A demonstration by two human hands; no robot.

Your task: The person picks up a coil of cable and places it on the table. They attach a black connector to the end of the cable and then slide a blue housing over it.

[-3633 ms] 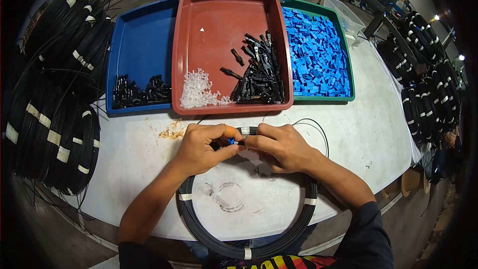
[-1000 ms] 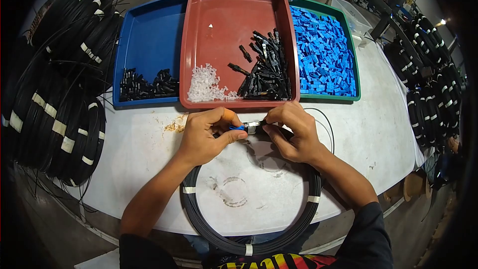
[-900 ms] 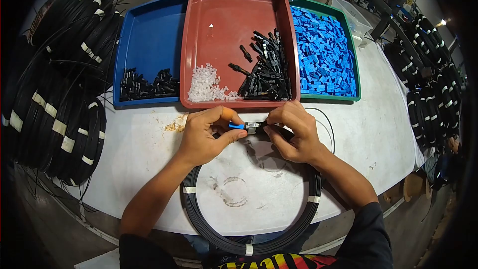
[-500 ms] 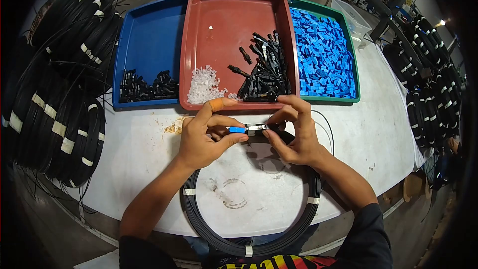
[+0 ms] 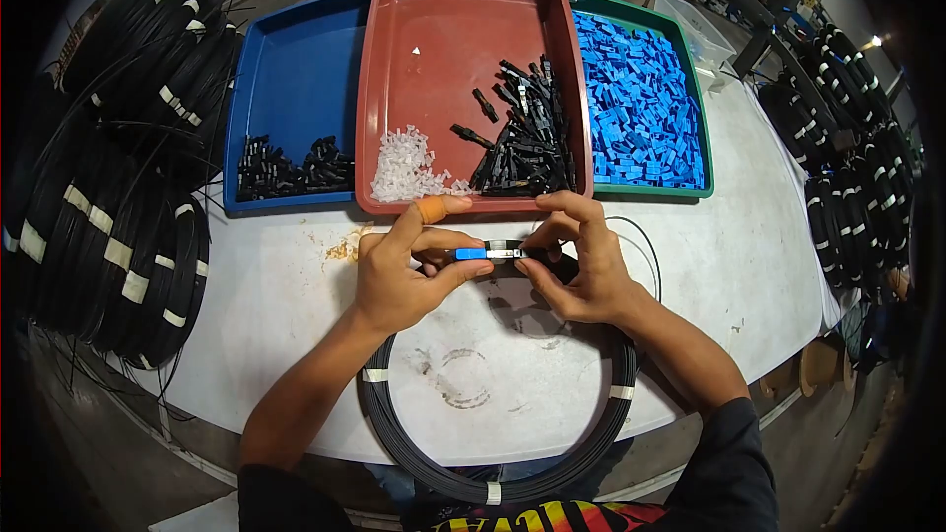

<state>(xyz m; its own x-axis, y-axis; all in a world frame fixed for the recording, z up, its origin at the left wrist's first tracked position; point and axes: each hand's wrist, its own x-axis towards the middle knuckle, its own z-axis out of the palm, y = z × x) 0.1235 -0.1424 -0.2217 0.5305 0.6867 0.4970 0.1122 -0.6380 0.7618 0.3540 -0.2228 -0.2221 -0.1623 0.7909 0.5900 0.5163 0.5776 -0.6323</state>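
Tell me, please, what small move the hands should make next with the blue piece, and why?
Probably slide the blue piece a little further toward the right hand. The left hand pinches it, the right hand pinches the silver connector end in line with it, and bare silver shows between the two grips, so the piece seems not fully seated.
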